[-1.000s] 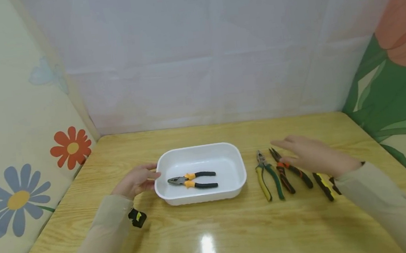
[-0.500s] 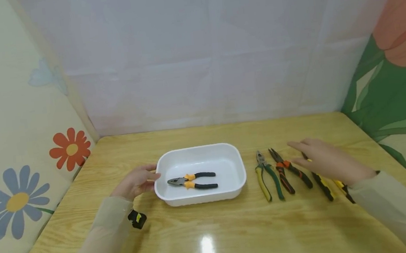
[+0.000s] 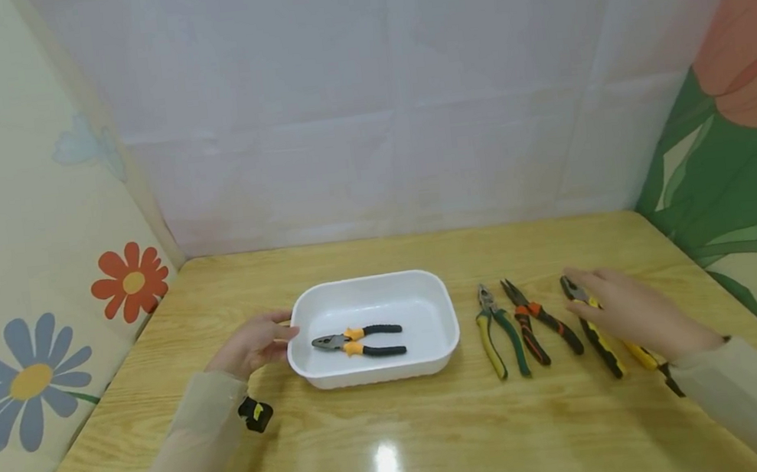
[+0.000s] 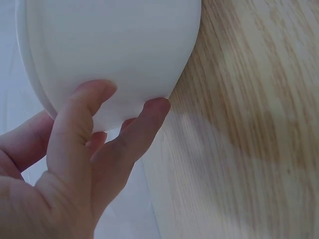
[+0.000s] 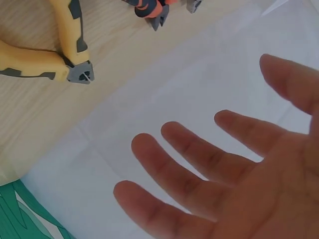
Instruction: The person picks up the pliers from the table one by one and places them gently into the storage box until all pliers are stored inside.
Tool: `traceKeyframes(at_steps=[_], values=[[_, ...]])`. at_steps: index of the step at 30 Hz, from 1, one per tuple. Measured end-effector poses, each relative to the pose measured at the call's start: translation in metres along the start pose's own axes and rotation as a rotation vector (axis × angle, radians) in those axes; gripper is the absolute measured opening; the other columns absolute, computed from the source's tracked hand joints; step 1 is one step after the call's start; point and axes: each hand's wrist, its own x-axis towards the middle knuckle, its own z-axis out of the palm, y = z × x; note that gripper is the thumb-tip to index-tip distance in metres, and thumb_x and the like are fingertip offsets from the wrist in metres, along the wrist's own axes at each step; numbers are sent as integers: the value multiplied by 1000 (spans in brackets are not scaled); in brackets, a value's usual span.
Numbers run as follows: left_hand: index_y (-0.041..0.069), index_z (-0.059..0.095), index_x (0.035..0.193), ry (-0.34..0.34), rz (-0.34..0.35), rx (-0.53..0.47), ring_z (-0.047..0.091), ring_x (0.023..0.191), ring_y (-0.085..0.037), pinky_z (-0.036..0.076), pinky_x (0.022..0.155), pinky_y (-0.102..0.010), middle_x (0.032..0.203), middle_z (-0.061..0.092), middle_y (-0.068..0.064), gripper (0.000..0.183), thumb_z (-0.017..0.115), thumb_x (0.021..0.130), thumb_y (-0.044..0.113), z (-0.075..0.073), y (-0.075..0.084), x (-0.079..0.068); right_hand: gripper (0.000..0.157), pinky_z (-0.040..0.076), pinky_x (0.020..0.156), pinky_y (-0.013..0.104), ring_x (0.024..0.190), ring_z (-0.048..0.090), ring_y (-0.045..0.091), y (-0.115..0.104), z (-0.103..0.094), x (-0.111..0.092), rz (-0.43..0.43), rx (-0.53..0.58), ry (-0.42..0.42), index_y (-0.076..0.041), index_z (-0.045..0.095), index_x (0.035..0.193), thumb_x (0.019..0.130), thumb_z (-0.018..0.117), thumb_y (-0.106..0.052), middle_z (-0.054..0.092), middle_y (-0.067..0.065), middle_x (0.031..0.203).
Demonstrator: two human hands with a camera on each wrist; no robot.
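At the left end of a white plastic tray (image 3: 420, 305), my left hand (image 3: 252, 347) grips the rim, thumb at the edge and fingers against the wall; the left wrist view shows this closely. Inside the tray lie pliers (image 3: 352, 348) with orange and black handles. My right hand (image 3: 639, 312) hovers over the tools at the right, fingers spread and holding nothing. Beneath it are black-and-yellow pliers (image 3: 603, 347), and a yellow-handled tool (image 3: 643, 356) is partly hidden by the hand and wrist. Yellow-handled pliers (image 5: 70, 50) also appear in the right wrist view.
Between tray and right hand lie green-and-yellow pliers (image 3: 502, 334) and red-and-black long-nose pliers (image 3: 535, 316). A pale cloth wall (image 3: 368, 137) stands behind the wooden table (image 3: 319, 458); flower-printed panels (image 3: 17, 228) flank it.
My right hand has moved rightward, from above the red-and-black pliers to above the black-and-yellow ones, uncovering more of them. My left hand and the tray stay in place.
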Motion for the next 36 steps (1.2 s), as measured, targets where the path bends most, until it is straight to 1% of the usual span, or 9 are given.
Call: traceKeyframes(at_steps=[5, 10, 13, 17, 22, 25, 29, 31, 36], values=[[-11, 20, 149, 1, 16, 0, 60, 85, -21, 57, 69, -23, 140, 33, -33, 58, 47, 98, -5, 0, -1, 1, 66, 42, 87, 68, 112, 44, 59, 7, 4, -2, 45, 0, -5, 13, 34, 143, 99, 56, -31, 40, 45, 130], [-11, 19, 149, -1, 17, -3, 60, 86, -21, 58, 70, -24, 140, 33, -33, 58, 46, 98, -5, -1, -3, 2, 71, 43, 83, 69, 110, 44, 59, 13, 8, -4, 84, 1, -10, 14, 32, 143, 98, 58, -35, 41, 46, 126], [-10, 17, 149, -5, 16, 1, 59, 90, -23, 58, 73, -25, 142, 30, -34, 59, 46, 99, -5, -2, -4, 3, 72, 45, 82, 67, 107, 46, 59, 16, 10, -5, 92, -1, -15, 15, 33, 142, 96, 61, -32, 44, 46, 121], [-10, 18, 149, -7, 17, 11, 59, 94, -25, 58, 74, -26, 142, 29, -34, 58, 46, 99, -4, -2, -3, 3, 70, 44, 82, 67, 105, 46, 59, 21, 13, -7, 95, 2, -13, 18, 35, 138, 95, 62, -31, 45, 47, 117], [-11, 18, 149, -10, 24, 10, 59, 90, -23, 58, 71, -24, 141, 31, -33, 58, 46, 98, -5, -2, -4, 4, 72, 42, 83, 70, 108, 42, 63, 25, 17, -8, 116, 29, -26, 18, 33, 138, 96, 61, -33, 39, 50, 121], [-11, 18, 149, -9, 25, 1, 60, 89, -22, 58, 71, -24, 141, 31, -33, 58, 46, 98, -5, -3, -5, 4, 74, 43, 79, 70, 107, 42, 64, 28, 20, -8, 134, 43, -39, 18, 31, 139, 95, 61, -33, 37, 51, 121], [-10, 18, 150, -9, 17, -8, 60, 89, -21, 58, 71, -23, 142, 29, -33, 59, 46, 98, -4, -2, -4, 3, 77, 47, 73, 66, 102, 44, 64, 30, 22, -8, 147, 60, -49, 18, 28, 140, 95, 62, -33, 36, 52, 118], [-10, 18, 150, -9, 14, -7, 59, 88, -21, 58, 70, -23, 142, 29, -32, 59, 46, 98, -4, -2, -4, 3, 80, 47, 73, 65, 103, 44, 64, 32, 24, -9, 157, 73, -62, 18, 25, 141, 95, 62, -34, 35, 52, 119], [-9, 18, 150, -1, 5, -2, 59, 88, -21, 57, 69, -22, 143, 29, -32, 59, 47, 99, -4, -1, -2, 2, 84, 47, 75, 66, 102, 44, 66, 38, 31, -8, 165, 82, -82, 20, 23, 141, 93, 64, -36, 33, 54, 119]])
